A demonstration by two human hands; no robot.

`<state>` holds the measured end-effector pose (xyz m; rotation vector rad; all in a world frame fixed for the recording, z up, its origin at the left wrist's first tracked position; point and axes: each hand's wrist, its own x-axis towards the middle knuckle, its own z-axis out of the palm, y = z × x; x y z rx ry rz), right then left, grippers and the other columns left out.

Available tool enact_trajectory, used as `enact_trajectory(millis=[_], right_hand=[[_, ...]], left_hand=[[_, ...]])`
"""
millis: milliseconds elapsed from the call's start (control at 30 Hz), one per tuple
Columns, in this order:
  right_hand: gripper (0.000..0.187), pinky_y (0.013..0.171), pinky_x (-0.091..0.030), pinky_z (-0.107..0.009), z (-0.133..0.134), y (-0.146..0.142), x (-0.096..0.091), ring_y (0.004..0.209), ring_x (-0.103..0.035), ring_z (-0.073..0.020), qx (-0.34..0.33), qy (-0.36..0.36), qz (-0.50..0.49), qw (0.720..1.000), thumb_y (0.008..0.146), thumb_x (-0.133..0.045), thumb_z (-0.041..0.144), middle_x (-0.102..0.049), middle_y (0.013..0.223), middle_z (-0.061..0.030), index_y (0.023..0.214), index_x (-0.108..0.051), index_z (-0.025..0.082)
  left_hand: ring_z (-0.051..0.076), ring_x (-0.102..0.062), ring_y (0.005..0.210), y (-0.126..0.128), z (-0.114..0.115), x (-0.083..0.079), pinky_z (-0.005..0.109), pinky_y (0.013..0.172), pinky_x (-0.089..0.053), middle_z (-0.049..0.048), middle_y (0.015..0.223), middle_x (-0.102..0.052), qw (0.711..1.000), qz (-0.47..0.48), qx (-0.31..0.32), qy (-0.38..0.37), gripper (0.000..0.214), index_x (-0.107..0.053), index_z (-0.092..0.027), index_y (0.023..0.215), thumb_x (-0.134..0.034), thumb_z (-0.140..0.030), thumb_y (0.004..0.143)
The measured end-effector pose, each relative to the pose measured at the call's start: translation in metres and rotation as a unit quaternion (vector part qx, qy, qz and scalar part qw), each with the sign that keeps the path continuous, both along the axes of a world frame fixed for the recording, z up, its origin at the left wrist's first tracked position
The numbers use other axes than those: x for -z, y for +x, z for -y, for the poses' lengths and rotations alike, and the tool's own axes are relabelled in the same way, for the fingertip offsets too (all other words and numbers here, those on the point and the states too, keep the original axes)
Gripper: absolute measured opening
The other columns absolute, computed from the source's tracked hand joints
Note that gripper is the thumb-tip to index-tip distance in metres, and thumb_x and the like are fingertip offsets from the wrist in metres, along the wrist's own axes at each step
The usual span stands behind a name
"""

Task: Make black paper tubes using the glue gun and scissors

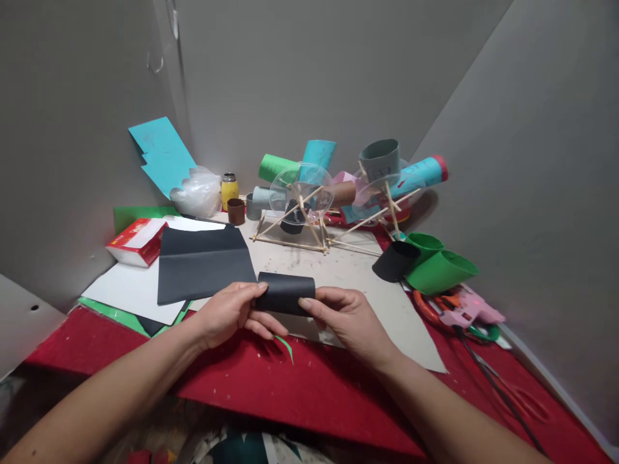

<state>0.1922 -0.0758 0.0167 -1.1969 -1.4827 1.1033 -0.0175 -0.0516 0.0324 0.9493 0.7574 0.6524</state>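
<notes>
A small black paper piece (285,293), curled into a roll, is held between both hands just above the red mat (314,386). My left hand (232,314) pinches its left end with thumb and fingers closed on it. Its right end is gripped by my right hand (343,316), thumb on top. A thin green paper sliver (286,346) lies on the mat just below the hands. A larger folded black sheet (203,263) rests to the left, on white paper (135,290).
A stick frame with a clear disc and paper tubes (302,206) stands at the back. Green and black paper cups (425,264) lie at right, beside a pink glue gun (467,312) and scissors. A red-white box (138,241), yellow jar (229,189) and plastic bag (197,192) sit at left.
</notes>
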Motion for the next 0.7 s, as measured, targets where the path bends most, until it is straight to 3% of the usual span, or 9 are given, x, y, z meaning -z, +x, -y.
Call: enact_trajectory(millis=[167,300,500,600,700], right_hand=[[0.029,0.046,-0.032,-0.023,0.0019,-0.0050,-0.0012,0.048,-0.040,-0.0090,0.000,0.001,-0.044,0.999,0.072,-0.074,0.043,-0.054,0.055,0.0025,0.073,-0.066,0.015],[0.036,0.044,-0.036,-0.022,0.0031,-0.0077,0.0010,0.045,-0.044,-0.0089,0.016,-0.007,-0.108,0.994,0.068,-0.079,0.039,-0.056,0.055,0.0048,0.092,-0.063,0.017],[0.043,0.055,-0.046,-0.022,0.0077,-0.0072,0.0042,0.056,-0.056,-0.0092,0.006,0.062,-0.114,0.992,0.079,-0.073,0.026,-0.062,0.071,0.0056,0.118,-0.054,0.027],[0.042,0.057,-0.048,-0.022,0.0095,-0.0073,0.0060,0.060,-0.059,-0.0100,0.005,0.113,-0.100,0.989,0.083,-0.068,0.022,-0.064,0.077,0.0050,0.121,-0.052,0.031],[0.032,0.056,-0.049,-0.021,0.0103,-0.0073,0.0071,0.059,-0.061,-0.0104,0.018,0.153,-0.075,0.985,0.083,-0.068,0.019,-0.066,0.077,0.0049,0.110,-0.056,0.030]], left_hand=[[0.023,-0.073,0.073,0.0027,0.0012,-0.0007,0.025,0.060,-0.056,0.0147,0.084,-0.072,0.999,0.017,-0.029,0.006,0.025,-0.059,-0.008,0.095,-0.053,-0.032,0.091],[0.023,-0.074,0.075,0.0032,0.0019,-0.0024,0.025,0.062,-0.056,0.0173,0.092,-0.071,0.999,0.014,-0.044,0.001,0.025,-0.060,-0.006,0.098,-0.051,-0.029,0.092],[0.024,-0.074,0.076,0.0016,0.0016,-0.0053,0.026,0.062,-0.057,0.0188,0.101,-0.071,0.997,0.036,-0.070,0.007,0.024,-0.062,-0.007,0.101,-0.050,-0.026,0.092],[0.024,-0.074,0.076,0.0013,0.0015,-0.0052,0.026,0.062,-0.058,0.0188,0.100,-0.071,0.996,0.044,-0.076,0.006,0.025,-0.062,-0.006,0.102,-0.050,-0.025,0.092],[0.024,-0.074,0.076,0.0010,0.0016,-0.0047,0.025,0.060,-0.057,0.0186,0.101,-0.071,0.996,0.053,-0.073,0.007,0.025,-0.063,-0.007,0.100,-0.050,-0.026,0.092]])
